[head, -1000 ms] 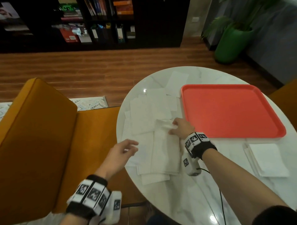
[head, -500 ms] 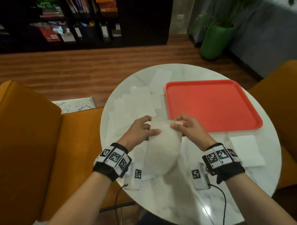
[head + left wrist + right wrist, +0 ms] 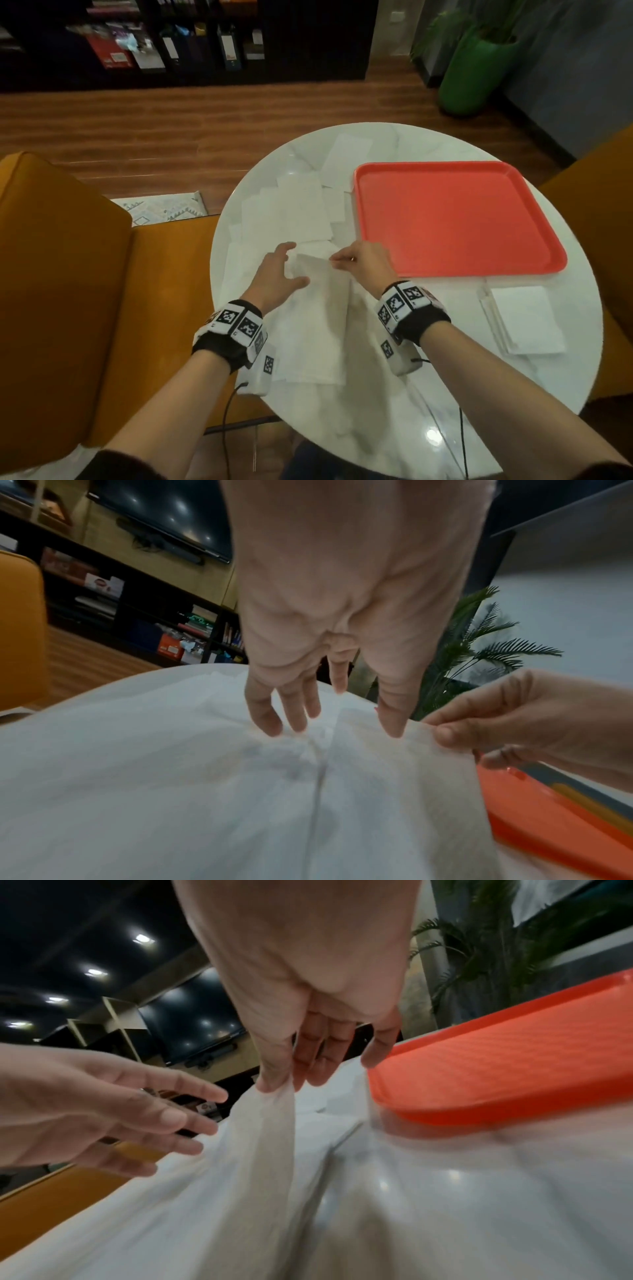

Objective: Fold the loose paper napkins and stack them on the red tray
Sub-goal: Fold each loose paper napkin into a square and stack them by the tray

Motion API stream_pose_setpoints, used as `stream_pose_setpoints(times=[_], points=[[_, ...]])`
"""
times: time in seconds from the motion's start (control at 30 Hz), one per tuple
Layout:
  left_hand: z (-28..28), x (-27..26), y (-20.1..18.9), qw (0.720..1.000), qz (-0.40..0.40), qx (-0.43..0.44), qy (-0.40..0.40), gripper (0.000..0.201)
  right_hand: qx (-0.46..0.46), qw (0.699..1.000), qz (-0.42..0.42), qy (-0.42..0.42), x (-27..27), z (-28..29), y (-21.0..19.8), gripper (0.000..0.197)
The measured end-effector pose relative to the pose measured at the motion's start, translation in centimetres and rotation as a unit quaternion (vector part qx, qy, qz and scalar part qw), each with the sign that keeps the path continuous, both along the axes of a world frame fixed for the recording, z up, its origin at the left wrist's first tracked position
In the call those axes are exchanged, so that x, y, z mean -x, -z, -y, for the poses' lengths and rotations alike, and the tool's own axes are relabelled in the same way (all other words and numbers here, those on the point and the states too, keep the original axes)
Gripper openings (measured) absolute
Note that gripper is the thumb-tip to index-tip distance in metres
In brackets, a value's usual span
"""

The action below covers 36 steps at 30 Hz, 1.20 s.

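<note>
Thumb and forefinger of the right hand pinch the far corner of a soft, creased white paper napkin, lifting it off the round glossy marble table. Spread, straight fingers of the left hand touch the napkin's left side. More flat napkins lie beyond; the smooth red tray sits just right.

- One red tray on one round white table.
- Two hands: left hand, right hand.
- One small stack of folded napkins.
- One heap of loose napkins; overlapping, number unclear.
- One green plant pot.
</note>
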<state>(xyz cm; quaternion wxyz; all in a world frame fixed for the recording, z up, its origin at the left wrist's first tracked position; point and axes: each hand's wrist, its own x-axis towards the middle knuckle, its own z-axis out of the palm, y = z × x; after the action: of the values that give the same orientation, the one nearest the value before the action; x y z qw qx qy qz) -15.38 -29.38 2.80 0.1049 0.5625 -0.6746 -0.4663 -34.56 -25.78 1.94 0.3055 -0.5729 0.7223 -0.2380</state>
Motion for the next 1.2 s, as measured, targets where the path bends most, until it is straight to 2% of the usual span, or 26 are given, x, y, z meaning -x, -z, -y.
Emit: stream_pose_setpoints(times=[0.07, 0.1, 0.17, 0.23, 0.27, 0.33, 0.47, 0.6, 0.77, 0.87, 0.93, 1.03, 1.13, 1.2], points=[[0.2, 0.2, -0.7, 0.999, 0.004, 0.039, 0.034, 0.078, 0.038, 0.999, 0.026, -0.003, 0.1, -0.3, -1.0, 0.014], [0.3, 0.3, -1.1, 0.997, 0.01, 0.055, 0.052, 0.075, 0.055, 0.997, 0.052, -0.007, 0.3, -0.7, -1.8, 0.012], [0.7, 0.5, -1.8, 0.994, 0.01, 0.075, 0.08, 0.051, 0.076, 0.992, 0.1, -0.016, 0.9, -1.5, -3.3, 0.011], [0.9, 1.0, -3.0, 0.994, -0.039, 0.06, 0.08, 0.019, 0.074, 0.988, 0.138, -0.01, 2.2, -2.5, -4.5, 0.015], [0.7, 1.3, -3.7, 0.993, -0.075, 0.036, 0.08, 0.012, 0.063, 0.985, 0.16, -0.003, 2.8, -3.0, -5.1, 0.019], [0.2, 2.3, -5.2, 0.986, -0.132, -0.019, 0.102, 0.012, 0.025, 0.976, 0.214, 0.014, 3.7, -4.5, -6.2, 0.024], [-1.4, 4.2, -8.1, 0.954, -0.209, -0.14, 0.161, 0.019, 0.0, 0.943, 0.33, 0.033, 5.8, -8.3, -9.1, 0.017], [-2.1, 6.7, -7.9, 0.931, -0.251, -0.217, 0.152, 0.023, -0.038, 0.915, 0.392, 0.088, 8.8, -10.2, -9.3, 0.024], [-2.2, 10.5, -3.7, 0.942, -0.188, -0.246, 0.129, 0.036, -0.102, 0.908, 0.371, 0.165, 11.8, -10.1, -5.1, 0.027], [-2.4, 12.5, -1.1, 0.961, -0.126, -0.215, 0.122, 0.04, -0.145, 0.908, 0.343, 0.195, 13.1, -9.7, -1.9, 0.032], [-2.8, 13.5, 0.3, 0.971, -0.104, -0.177, 0.122, 0.038, -0.16, 0.911, 0.317, 0.21, 13.5, -9.7, -0.2, 0.027], [-3.7, 14.2, 1.3, 0.982, -0.09, -0.113, 0.119, 0.031, -0.125, 0.935, 0.256, 0.213, 13.8, -10.3, 1.0, 0.014], [-4.6, 13.8, 1.6, 0.981, -0.11, -0.101, 0.122, 0.034, -0.05, 0.949, 0.22, 0.219, 13.4, -12.3, 0.9, 0.016], [-5.1, 13.1, 1.6, 0.986, -0.118, -0.076, 0.092, 0.04, -0.013, 0.965, 0.174, 0.198, 12.6, -14.5, 0.7, 0.015]])
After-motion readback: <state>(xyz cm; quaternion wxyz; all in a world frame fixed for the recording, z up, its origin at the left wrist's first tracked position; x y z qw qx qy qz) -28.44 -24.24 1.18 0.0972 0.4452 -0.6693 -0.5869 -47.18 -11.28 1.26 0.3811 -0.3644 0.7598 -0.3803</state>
